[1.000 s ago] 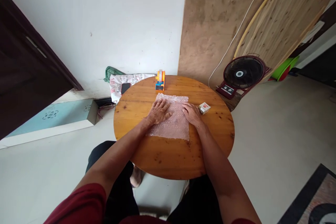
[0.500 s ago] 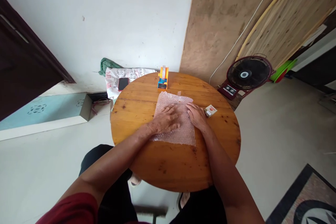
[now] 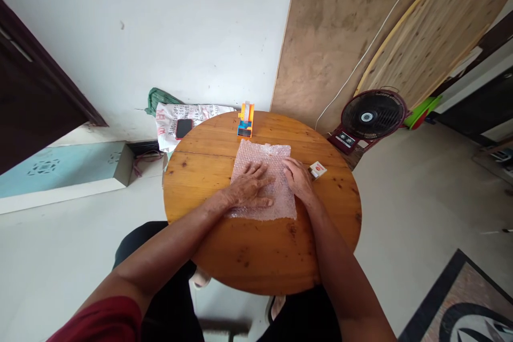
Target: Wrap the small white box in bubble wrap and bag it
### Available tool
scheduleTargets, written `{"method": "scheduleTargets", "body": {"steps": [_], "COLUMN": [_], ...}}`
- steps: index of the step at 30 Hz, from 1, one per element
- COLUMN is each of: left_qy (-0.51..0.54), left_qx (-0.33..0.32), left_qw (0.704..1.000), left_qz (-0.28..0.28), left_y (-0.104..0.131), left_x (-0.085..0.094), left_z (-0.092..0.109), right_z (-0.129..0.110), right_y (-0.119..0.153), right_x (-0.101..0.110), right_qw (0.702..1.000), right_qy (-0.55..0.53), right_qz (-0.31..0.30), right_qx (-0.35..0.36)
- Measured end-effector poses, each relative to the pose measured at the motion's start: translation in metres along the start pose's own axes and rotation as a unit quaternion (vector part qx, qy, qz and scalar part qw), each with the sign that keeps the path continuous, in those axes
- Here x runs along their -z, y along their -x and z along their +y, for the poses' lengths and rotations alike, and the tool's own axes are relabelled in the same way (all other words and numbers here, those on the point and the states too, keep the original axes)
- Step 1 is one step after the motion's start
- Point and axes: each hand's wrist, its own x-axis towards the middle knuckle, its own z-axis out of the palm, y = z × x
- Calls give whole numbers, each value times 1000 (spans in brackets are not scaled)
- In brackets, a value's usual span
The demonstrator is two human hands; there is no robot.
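A sheet of clear bubble wrap (image 3: 276,208) lies flat on the round wooden table (image 3: 256,256). My left hand (image 3: 250,187) rests palm down on its left and middle part, fingers spread. At the sheet's right edge lies my right hand (image 3: 298,179), fingers slightly bent, the fingertips touching the wrap. A small piece of tape (image 3: 266,146) shows at the sheet's far edge. Just right of my right hand is a small white box (image 3: 318,169) with a red mark. Beyond the wrap stands an orange and blue tape dispenser (image 3: 246,120).
A dark phone (image 3: 184,129) lies on a printed white sack (image 3: 166,141) behind the table's left edge. To the right stands a dark red fan (image 3: 365,116). A wooden board (image 3: 320,26) leans against the wall.
The far right corner of the bubble wrap now lies flatter and straighter. My left hand's fingers have spread wider, and my right hand's fingers have drawn in slightly. The view has shifted a little.
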Motion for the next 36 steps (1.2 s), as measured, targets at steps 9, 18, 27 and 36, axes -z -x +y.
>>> {"method": "scheduleTargets", "body": {"steps": [9,18,27,36], "left_qy": [-21,-20,-17,33], "left_qx": [-3,-3,9,114], "left_qw": [1000,1000,1000,991], "left_qz": [11,12,11,63], "left_y": [0,-1,0,-29], "left_x": [0,0,1,11], "left_z": [0,1,2,27], "right_z": [0,42,-7,-171], "right_y": [10,20,-2,-46], "right_x": [43,48,63,32], "right_qw": [979,953,858,823], "right_qy": [54,76,-427,-531], "right_qz": [149,25,178,-195], "right_qx": [-132,-293,-223,-59]}}
